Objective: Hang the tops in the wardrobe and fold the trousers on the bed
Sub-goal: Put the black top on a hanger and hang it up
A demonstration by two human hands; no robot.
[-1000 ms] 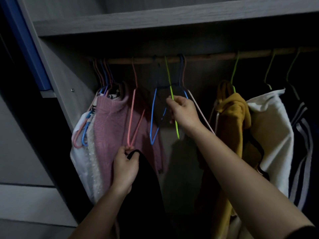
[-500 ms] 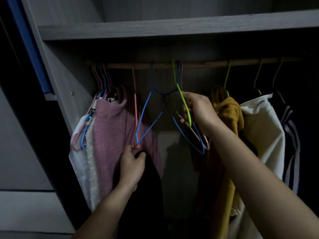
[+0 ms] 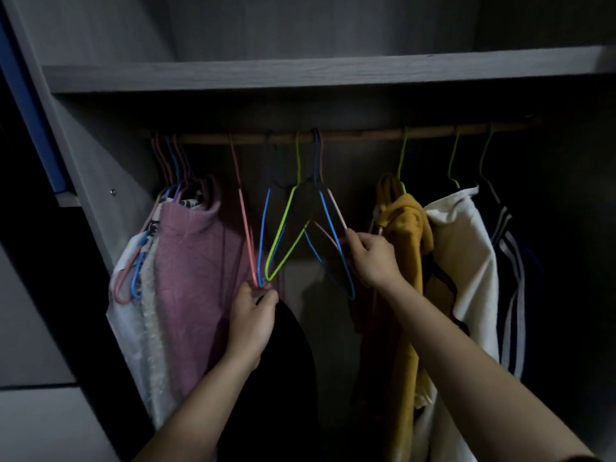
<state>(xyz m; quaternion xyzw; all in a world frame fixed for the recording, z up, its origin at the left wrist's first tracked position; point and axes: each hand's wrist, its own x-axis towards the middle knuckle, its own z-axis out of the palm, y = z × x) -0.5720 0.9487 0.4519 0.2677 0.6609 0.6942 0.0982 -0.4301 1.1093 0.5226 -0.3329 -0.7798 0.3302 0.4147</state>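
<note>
Hanging garments: five are being carried on the rail, namely a pink knitted sweater (image 3: 196,261), a white fluffy garment (image 3: 146,328), a mustard-yellow top (image 3: 406,261), a cream-white top (image 3: 466,261) and a dark garment with white stripes (image 3: 510,261).
Loose garment: one black top (image 3: 283,361) is being held below the rail, between the pink knitted sweater and the mustard-yellow top. It is not being carried by any hanger.
Bare hangers: one pink wire hanger (image 3: 244,211), one lime-green wire hanger (image 3: 286,218) and one pale pink wire hanger (image 3: 336,208) are being seen in the middle gap. Blue wire hanger (image 3: 264,228) strands are being seen on both sides of the green one; whether they are one hanger or two cannot be told.
Loaded hooks: three green hooks (image 3: 404,151) are being seen over the right-hand garments. A bunch of pink and blue hooks (image 3: 171,158) is being crowded at the left end, too tangled to be counted.
Rail: everything is being borne by one brown wooden rail (image 3: 366,135).
Wardrobe: the rail is being overhung by one grey wood-grain shelf (image 3: 300,73). A grey side panel (image 3: 83,135) and a blue strip (image 3: 30,105) are being seen at the left. The interior is being lit only dimly.
Left hand (image 3: 253,321): the fingers are being curled. The lower corners of the pink, blue and lime-green hangers are being pinched at the fingertips, and the black top is being gripped in the same hand.
Right hand (image 3: 373,258): the fingers are being curled round the arm of the pale pink wire hanger, just beside the mustard-yellow top. Whether the blue wire there is also being gripped cannot be told.
Hands: they are being seen apart, the left one lower.
</note>
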